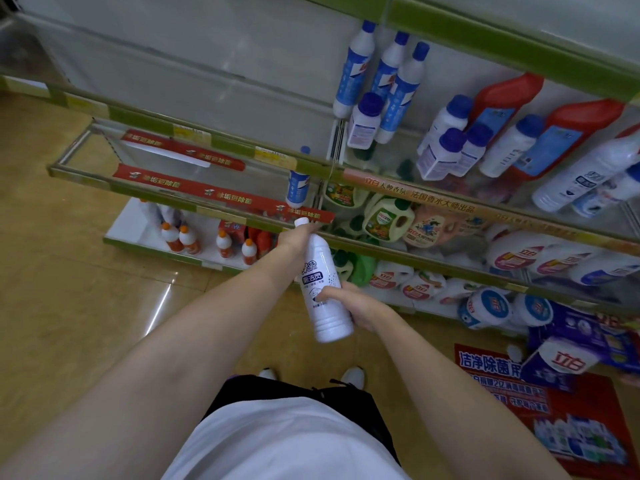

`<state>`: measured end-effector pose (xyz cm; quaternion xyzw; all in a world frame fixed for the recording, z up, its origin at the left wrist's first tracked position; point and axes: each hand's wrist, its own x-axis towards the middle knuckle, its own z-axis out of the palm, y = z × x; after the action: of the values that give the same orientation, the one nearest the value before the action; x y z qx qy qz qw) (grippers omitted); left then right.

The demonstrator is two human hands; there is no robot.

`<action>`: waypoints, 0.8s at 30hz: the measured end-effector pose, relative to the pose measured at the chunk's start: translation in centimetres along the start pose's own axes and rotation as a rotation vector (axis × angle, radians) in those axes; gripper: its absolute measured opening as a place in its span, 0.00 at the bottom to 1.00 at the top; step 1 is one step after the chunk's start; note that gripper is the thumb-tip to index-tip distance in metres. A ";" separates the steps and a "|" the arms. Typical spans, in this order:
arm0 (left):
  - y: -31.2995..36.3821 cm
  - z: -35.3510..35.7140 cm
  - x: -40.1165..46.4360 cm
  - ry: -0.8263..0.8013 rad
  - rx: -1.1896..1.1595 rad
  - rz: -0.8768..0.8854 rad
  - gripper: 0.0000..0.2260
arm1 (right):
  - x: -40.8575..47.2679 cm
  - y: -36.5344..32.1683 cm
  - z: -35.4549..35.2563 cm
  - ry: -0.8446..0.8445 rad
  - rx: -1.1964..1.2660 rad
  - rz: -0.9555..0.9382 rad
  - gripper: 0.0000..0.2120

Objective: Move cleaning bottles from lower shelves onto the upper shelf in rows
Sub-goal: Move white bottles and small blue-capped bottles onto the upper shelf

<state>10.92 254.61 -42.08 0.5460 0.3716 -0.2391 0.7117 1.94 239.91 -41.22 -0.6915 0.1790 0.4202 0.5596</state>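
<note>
You are gripping the white bottle (323,289) in both hands: left hand (294,239) at its neck, right hand (349,303) at its base; swinging it up carelessly risks toppling the blue-capped bottles (381,81).

Both bare arms reach forward and down, converging in front of the body. The left hand (297,240) is farther out, its fingers curled round the neck of a white cleaning bottle (322,289) just under the cap. The right hand (349,304) is nearer, thumb and fingers wrapped round the bottle's lower body, wrist bent inward.
</note>
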 end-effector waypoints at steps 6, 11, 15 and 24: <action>0.8 0.2 -0.2 0.118 0.017 -0.006 0.28 | 0.1 -0.8 -0.1 0.089 -0.155 -0.120 0.20; 1.6 -0.6 -1.2 -0.117 0.049 -0.032 0.25 | -0.7 -1.0 -0.9 0.044 0.030 -0.046 0.23; 0.6 -1.5 -1.1 -0.239 0.042 0.029 0.25 | -1.6 -1.1 -1.4 -0.099 0.178 0.013 0.17; -0.6 -0.7 -0.2 -0.149 -0.066 0.028 0.28 | -1.0 -0.6 -0.9 -0.127 0.017 -0.029 0.27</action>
<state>10.11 255.12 -42.37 0.5081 0.3177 -0.2568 0.7582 2.13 239.07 -40.00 -0.6613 0.1367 0.4534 0.5818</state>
